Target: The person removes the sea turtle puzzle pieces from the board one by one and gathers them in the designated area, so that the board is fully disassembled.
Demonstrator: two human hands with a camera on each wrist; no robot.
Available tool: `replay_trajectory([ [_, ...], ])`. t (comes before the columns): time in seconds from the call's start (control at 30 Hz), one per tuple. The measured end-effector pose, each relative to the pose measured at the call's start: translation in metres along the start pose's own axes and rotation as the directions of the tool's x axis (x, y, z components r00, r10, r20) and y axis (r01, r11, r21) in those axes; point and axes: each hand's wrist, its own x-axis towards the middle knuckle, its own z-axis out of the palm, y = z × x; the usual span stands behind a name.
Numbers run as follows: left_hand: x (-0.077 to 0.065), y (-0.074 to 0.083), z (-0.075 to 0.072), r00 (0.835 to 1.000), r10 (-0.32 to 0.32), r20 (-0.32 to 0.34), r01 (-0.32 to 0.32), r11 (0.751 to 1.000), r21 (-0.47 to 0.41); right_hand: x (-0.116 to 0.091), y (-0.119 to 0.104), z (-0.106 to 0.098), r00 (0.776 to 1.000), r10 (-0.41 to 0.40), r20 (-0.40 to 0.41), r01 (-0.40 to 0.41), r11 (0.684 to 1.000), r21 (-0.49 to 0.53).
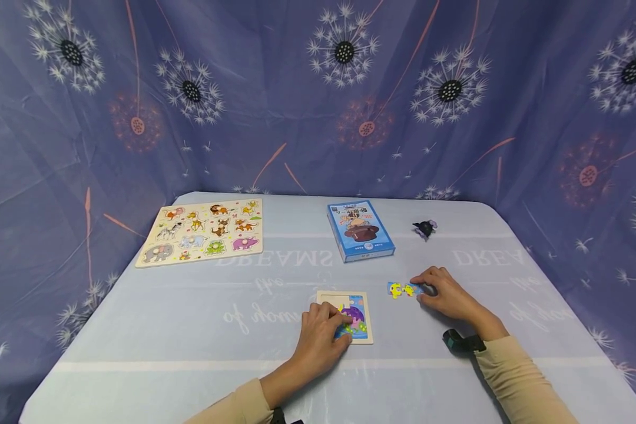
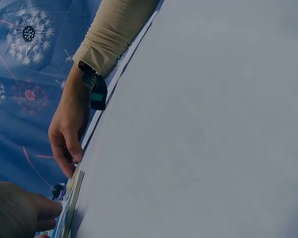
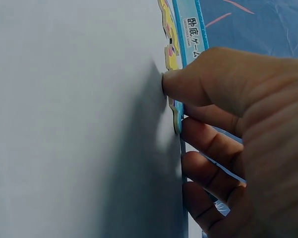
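A small square jigsaw puzzle (image 1: 369, 330) in a pale wooden frame lies on the table, part of its picture filled in with blue, purple and yellow. My left hand (image 1: 320, 338) rests on it, fingertips on the picture and thumb near the lower edge, hiding its left part. To the right, two loose yellow-and-blue puzzle pieces lie side by side. My right hand (image 1: 447, 297) pinches the nearer puzzle piece (image 1: 410, 290) between thumb and fingers. The other puzzle piece (image 1: 394, 289) lies just left of it. In the right wrist view the thumb presses the pinched piece's edge.
A blue game box (image 1: 360, 231) stands behind the pieces, with a small black-and-purple object (image 1: 425, 228) to its right. At the far left lies a wooden animal peg board (image 1: 201, 232). A dandelion-patterned curtain (image 1: 297, 106) hangs behind the table.
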Motion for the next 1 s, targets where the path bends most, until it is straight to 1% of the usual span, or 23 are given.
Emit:
replay_trajectory([
  [0.23, 0.002, 0.004, 0.007, 1.000, 0.008, -0.003, -0.007, 1.000, 0.026, 0.001, -0.001, 0.001, 1.000, 0.015, 0.006, -0.015, 1.000, -0.006],
  [0.37, 0.002, 0.003, 0.008, 1.000, 0.007, -0.001, -0.007, 0.999, 0.048, 0.002, -0.001, 0.000, 1.000, 0.019, 0.012, -0.018, 1.000, -0.012],
  [0.57, 0.000, 0.003, 0.009, 1.000, 0.019, -0.012, -0.018, 0.998, 0.057, 0.003, -0.005, -0.001, 1.000, 0.013, 0.008, -0.013, 1.000, -0.001],
  [0.77, 0.000, 0.002, 0.010, 1.000, 0.023, -0.020, -0.022, 0.998, 0.055, 0.010, -0.023, -0.002, 1.000, -0.005, -0.015, 0.005, 1.000, 0.003],
  [0.9, 0.000, 0.002, 0.010, 0.999, 0.029, -0.021, -0.027, 0.998, 0.056, 0.017, -0.037, 0.001, 0.999, -0.044, -0.002, 0.044, 0.999, 0.010],
  [1.0, 0.000, 0.002, 0.009, 1.000, 0.027, -0.011, -0.027, 0.998, 0.055, 0.022, -0.048, 0.005, 0.996, -0.081, 0.026, 0.080, 0.997, 0.021],
])
